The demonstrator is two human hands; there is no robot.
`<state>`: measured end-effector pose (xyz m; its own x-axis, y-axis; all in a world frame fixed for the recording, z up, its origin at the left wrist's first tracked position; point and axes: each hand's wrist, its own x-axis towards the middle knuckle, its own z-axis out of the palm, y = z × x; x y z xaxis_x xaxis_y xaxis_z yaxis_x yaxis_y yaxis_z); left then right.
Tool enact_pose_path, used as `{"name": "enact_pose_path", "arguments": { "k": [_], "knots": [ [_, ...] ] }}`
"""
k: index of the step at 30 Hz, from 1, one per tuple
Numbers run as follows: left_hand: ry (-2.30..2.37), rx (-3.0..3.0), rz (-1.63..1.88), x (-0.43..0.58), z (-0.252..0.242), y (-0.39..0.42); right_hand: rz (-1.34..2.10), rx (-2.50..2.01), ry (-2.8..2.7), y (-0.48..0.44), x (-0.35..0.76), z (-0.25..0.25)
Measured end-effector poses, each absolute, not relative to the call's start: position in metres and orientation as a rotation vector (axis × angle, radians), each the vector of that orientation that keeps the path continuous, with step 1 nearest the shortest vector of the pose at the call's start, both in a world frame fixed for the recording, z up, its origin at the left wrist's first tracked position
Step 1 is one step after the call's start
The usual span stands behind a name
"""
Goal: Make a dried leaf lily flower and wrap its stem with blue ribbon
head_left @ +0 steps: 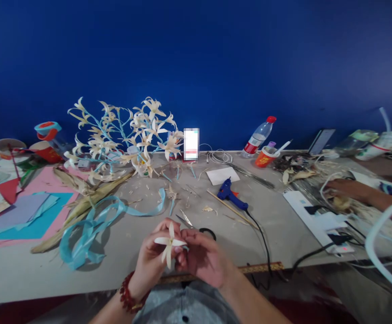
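Observation:
A cream husk flower (171, 242) with several narrow petals is held up in front of me, over the table's near edge. My left hand (151, 252), with a red bead bracelet at the wrist, is closed round its base. From the other side, my right hand (204, 254) has its fingers curled in against the right petal and the underside of the flower. What the fingertips do behind the petals is partly hidden. Just beyond my hands lie scissors (186, 218), partly covered, and a light-blue ribbon (77, 245) in loose loops.
Finished-looking flower branches (115, 130) stand at the back left. A blue glue gun (231, 194) lies right of centre with its cord over the edge. Further right are a power strip (312, 222) and another person's hand (346, 190). Coloured paper (52, 220) and husks (91, 202) lie left.

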<state>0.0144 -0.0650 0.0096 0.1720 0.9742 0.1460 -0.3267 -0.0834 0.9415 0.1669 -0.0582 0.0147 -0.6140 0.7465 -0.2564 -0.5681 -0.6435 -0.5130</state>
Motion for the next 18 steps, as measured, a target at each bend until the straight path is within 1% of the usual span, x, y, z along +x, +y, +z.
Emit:
{"name": "enact_pose_path", "arguments": {
  "k": [2, 6, 8, 10, 14, 18],
  "knots": [
    [0.758, 1.045, 1.275, 0.012, 0.005, -0.065, 2.159, -0.633, -0.598, -0.059, 0.164, 0.016],
    [0.792, 0.959, 1.343, 0.008, 0.005, -0.061, 1.635, -0.911, -0.992, -0.062, 0.166, 0.016],
    [0.773, 0.943, 1.353, 0.008, 0.008, -0.058, 1.455, -1.0, -1.066, -0.061, 0.171, 0.011],
    [0.735, 0.919, 1.329, 0.008, 0.009, -0.056, 1.413, -1.026, -1.008, -0.06, 0.177, 0.004],
    [0.697, 0.862, 1.305, 0.009, 0.008, -0.054, 1.446, -1.039, -0.87, -0.055, 0.189, -0.005],
    [0.733, 0.857, 1.314, 0.01, 0.009, -0.057, 1.393, -1.078, -1.092, -0.057, 0.19, 0.003]
  ]
}}
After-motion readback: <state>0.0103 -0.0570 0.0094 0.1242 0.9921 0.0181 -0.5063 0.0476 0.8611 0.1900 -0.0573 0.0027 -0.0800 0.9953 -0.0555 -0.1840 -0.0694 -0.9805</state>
